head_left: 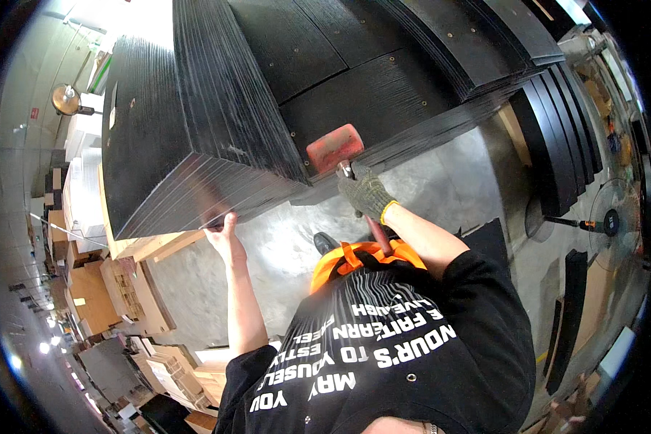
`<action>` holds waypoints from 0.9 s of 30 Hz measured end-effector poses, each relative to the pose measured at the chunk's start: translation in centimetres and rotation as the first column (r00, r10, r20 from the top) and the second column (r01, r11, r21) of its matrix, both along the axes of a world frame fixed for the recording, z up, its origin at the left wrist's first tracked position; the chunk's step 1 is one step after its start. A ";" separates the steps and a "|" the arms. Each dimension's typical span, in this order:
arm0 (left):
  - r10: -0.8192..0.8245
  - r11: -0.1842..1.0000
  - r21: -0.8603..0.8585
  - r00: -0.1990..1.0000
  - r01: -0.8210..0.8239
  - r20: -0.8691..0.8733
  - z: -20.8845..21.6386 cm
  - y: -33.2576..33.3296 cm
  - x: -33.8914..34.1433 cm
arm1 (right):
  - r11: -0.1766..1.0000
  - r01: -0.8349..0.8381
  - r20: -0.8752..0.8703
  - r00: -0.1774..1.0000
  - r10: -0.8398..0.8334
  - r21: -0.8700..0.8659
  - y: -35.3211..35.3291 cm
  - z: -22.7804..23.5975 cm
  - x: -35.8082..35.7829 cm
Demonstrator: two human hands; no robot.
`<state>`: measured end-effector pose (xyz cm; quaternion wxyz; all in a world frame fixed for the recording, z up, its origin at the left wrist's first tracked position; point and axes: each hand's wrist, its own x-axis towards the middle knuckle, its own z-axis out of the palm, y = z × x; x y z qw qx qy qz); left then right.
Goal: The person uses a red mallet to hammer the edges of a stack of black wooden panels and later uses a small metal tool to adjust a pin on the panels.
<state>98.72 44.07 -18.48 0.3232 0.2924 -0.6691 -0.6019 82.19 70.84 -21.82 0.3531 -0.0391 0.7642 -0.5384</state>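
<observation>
My right hand, in a grey-green knit glove with a yellow cuff, is closed around the handle of a mallet. The mallet's worn red head is just over the near edge of the black panels, and its reddish handle end sticks out below the glove. My bare left hand touches the lower near edge of a thick stack of thin black panels, thumb apart from the fingers. Its fingertips are partly hidden against the panel edges.
More black panels with small holes lie across the pallet. Curved black boards lean at the right, near a fan. A wooden pallet beam shows under the stack. Cardboard boxes stand at the left on the grey floor.
</observation>
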 end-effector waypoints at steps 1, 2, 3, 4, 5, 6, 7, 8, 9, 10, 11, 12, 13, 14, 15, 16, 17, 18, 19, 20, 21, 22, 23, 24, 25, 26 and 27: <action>0.017 1.000 -0.014 1.000 -0.017 0.018 0.2 0.1 0.0 | 1.000 0.012 -0.028 1.000 -0.012 0.007 -0.2 0.4 0.1; 0.028 0.999 -0.023 0.999 -0.028 0.035 0.3 0.5 -0.3 | 0.999 0.029 -0.057 0.998 -0.028 0.018 -0.2 0.5 0.3; 0.041 0.999 -0.015 0.999 -0.041 0.001 0.6 0.9 -0.6 | 0.999 0.040 -0.086 0.996 -0.038 0.022 -0.4 1.5 0.5; 0.055 0.998 -0.006 0.998 -0.055 -0.032 0.8 1.4 -1.0 | 0.997 -0.056 -0.049 0.997 0.058 0.044 0.1 2.9 0.7; 0.062 0.998 0.000 0.996 -0.062 -0.060 1.0 1.7 -1.3 | 0.997 -0.072 -0.113 0.991 0.074 0.023 0.2 1.6 0.8; 0.050 0.999 -0.012 0.996 -0.051 -0.070 0.9 1.7 -1.4 | 0.996 -0.095 -0.181 0.979 0.094 0.003 0.1 0.8 0.6; 0.044 0.999 -0.012 0.997 -0.045 -0.061 1.0 1.8 -1.3 | 0.997 -0.076 -0.056 0.996 0.076 -0.001 0.2 0.2 0.6; 0.038 0.999 -0.012 0.998 -0.039 -0.058 1.1 1.8 -1.3 | 0.999 -0.052 0.065 0.997 0.052 0.004 0.2 1.2 0.6; 0.031 0.999 -0.012 0.998 -0.032 -0.055 1.2 1.8 -1.2 | 1.000 -0.007 0.010 1.000 0.007 -0.012 -0.2 0.2 0.7; 0.021 1.000 -0.008 0.999 -0.021 -0.025 1.2 1.7 -1.2 | 0.999 0.038 -0.044 0.998 -0.039 -0.032 -0.9 -1.9 0.9; 0.022 1.000 -0.012 0.999 -0.023 -0.029 1.1 1.6 -1.3 | 0.999 0.016 -0.091 0.996 -0.019 -0.028 -1.0 -2.1 0.9; 0.022 1.000 -0.016 0.999 -0.023 -0.032 1.0 1.7 -1.4 | 1.000 -0.007 -0.131 0.991 0.004 -0.023 -1.1 -2.4 1.2; 0.022 1.000 -0.020 0.999 -0.023 -0.035 0.9 1.6 -1.4 | 0.999 -0.028 -0.168 0.985 0.025 -0.016 -1.1 -2.7 1.7; 0.040 0.999 -0.001 0.998 -0.040 -0.048 0.3 1.1 -1.0 | 0.997 -0.076 -0.250 0.966 0.068 -0.023 -0.7 -2.6 1.5; 0.043 0.999 0.017 0.998 -0.043 -0.054 -0.1 0.9 -0.8 | 0.996 -0.070 -0.142 0.988 0.061 -0.061 -0.4 -0.4 1.8; 0.047 0.998 0.034 0.997 -0.045 -0.060 -0.4 0.6 -0.7 | 0.994 -0.051 -0.037 0.998 0.047 -0.095 -0.3 1.7 1.8; 0.040 0.998 0.052 0.997 -0.037 -0.065 -0.5 0.6 -0.9 | 0.993 0.020 -0.015 1.000 -0.022 -0.117 -0.2 1.2 2.1; 0.033 0.997 0.070 0.998 -0.029 -0.045 -0.2 0.6 -1.1 | 0.986 0.085 0.002 0.996 -0.085 -0.145 -0.6 0.4 2.0; 0.027 0.997 0.077 0.997 -0.022 -0.068 -0.3 0.7 -1.3 | 0.974 0.149 0.022 0.989 -0.148 -0.172 -0.7 -0.2 1.8; 0.023 0.996 0.083 0.996 -0.015 -0.086 -0.5 0.8 -1.2 | 0.983 0.071 -0.050 0.996 -0.080 -0.170 -0.2 0.8 2.3; 0.017 0.996 0.089 0.994 -0.008 -0.104 -0.7 0.8 -1.2 | 0.988 0.013 -0.109 0.994 -0.030 -0.154 -0.1 0.2 2.1; 0.013 0.995 0.098 0.994 -0.001 -0.113 -0.7 0.5 -1.3 | 0.990 -0.041 -0.167 0.986 0.019 -0.135 0.0 -0.9 1.6; 0.010 0.997 0.083 0.994 -0.001 -0.106 -0.7 0.5 -1.3 | 0.990 -0.087 -0.221 0.973 0.061 -0.108 0.0 -0.6 1.5; 0.007 0.998 0.068 0.995 0.000 -0.099 -0.7 0.5 -1.2 | 0.990 -0.041 -0.075 0.997 0.031 -0.136 0.1 -0.1 1.5; 0.003 0.999 0.053 0.996 0.002 -0.093 -0.7 0.4 -1.1 | 0.990 0.019 -0.036 0.999 -0.024 -0.138 -0.2 0.0 1.7; 0.003 0.999 0.047 0.996 0.001 -0.085 -0.8 0.3 -1.1 | 0.987 0.079 0.007 0.997 -0.079 -0.141 -0.7 0.1 2.0; 0.004 0.999 0.040 0.997 -0.001 -0.078 -1.0 0.1 -1.2 | 0.980 0.140 0.048 0.990 -0.135 -0.141 -1.0 0.2 2.2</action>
